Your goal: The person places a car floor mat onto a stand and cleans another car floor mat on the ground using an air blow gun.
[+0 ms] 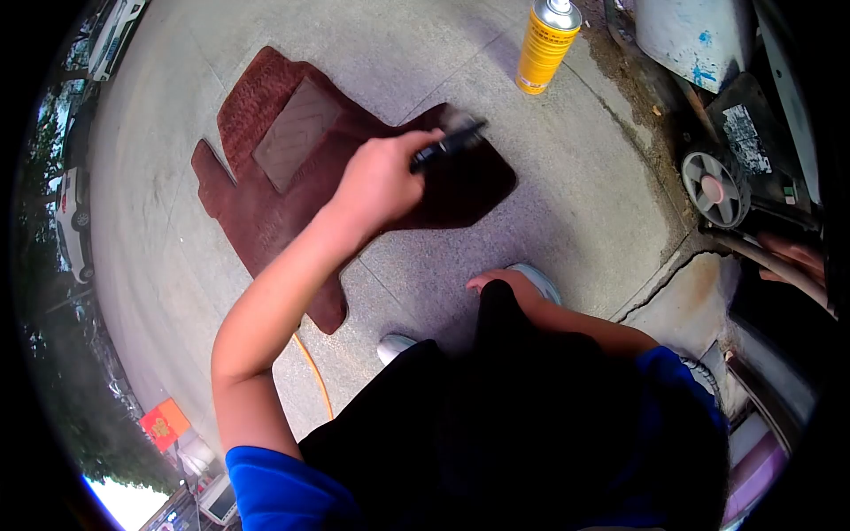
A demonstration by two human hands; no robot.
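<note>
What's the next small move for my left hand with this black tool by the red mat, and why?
Probably draw the black tool slightly inward over the mat. Your left hand grips it near the mat's edge, and its far end appears to reach that edge. It's too blurred to tell whether it touches.

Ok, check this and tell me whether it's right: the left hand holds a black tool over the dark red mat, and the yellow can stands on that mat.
One part is wrong: the yellow can is not on the dark red mat. The head view shows it on the concrete, apart from the mat. The left hand does hold a black tool over the mat.
</note>
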